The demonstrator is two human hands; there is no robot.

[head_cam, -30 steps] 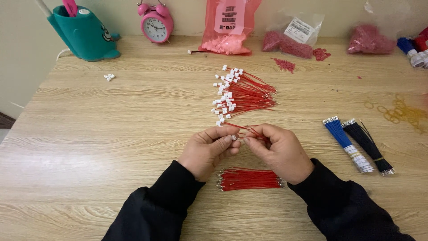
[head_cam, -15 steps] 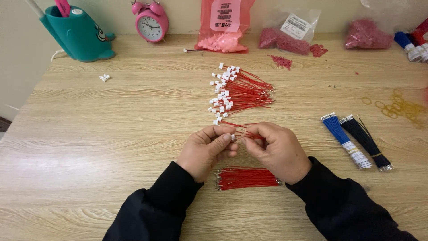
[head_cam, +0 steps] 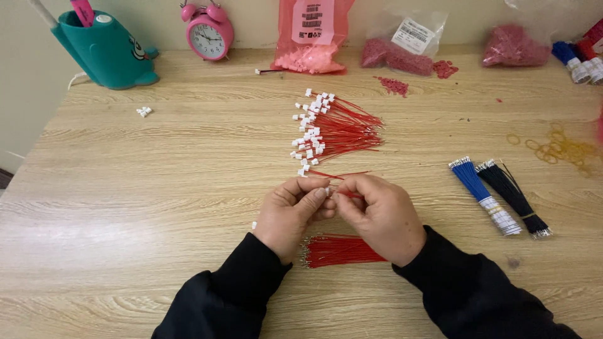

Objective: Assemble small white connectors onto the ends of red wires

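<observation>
Two hands, left (head_cam: 290,213) and right (head_cam: 380,216), pinch one red wire (head_cam: 349,194) and white connector (head_cam: 326,191) at table (head_cam: 125,207) centre; finished wires (head_cam: 336,129) at twelve o'clock. Misaligned insertion could bend the terminal.

left hand (head_cam: 290,215): knuckles up, fingers (head_cam: 314,199) curled, thumb and forefinger pinched shut | right hand (head_cam: 380,213): mirrored, fingertips meeting the left's | both wrists low, close together | forearms in black sleeves, angled inward
</observation>
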